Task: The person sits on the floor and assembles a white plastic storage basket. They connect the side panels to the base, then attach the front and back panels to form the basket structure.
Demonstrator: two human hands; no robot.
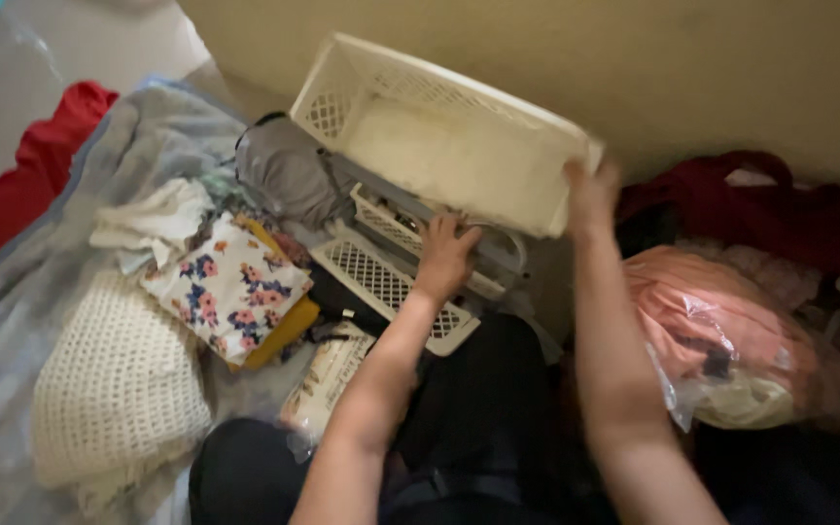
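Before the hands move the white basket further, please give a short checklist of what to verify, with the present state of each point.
1. Right hand grips the white basket by its rim: ok.
2. Left hand rests on the lower baskets, not on the raised one: ok.
3. Raised basket is level: not ok, it tilts with its opening toward the camera.
4. Raised basket is empty: ok, only its bare bottom shows.
5. Floral cloth lies apart from the baskets: ok.
6. Firmness of the one-handed grip: cannot tell, the picture is blurred there.
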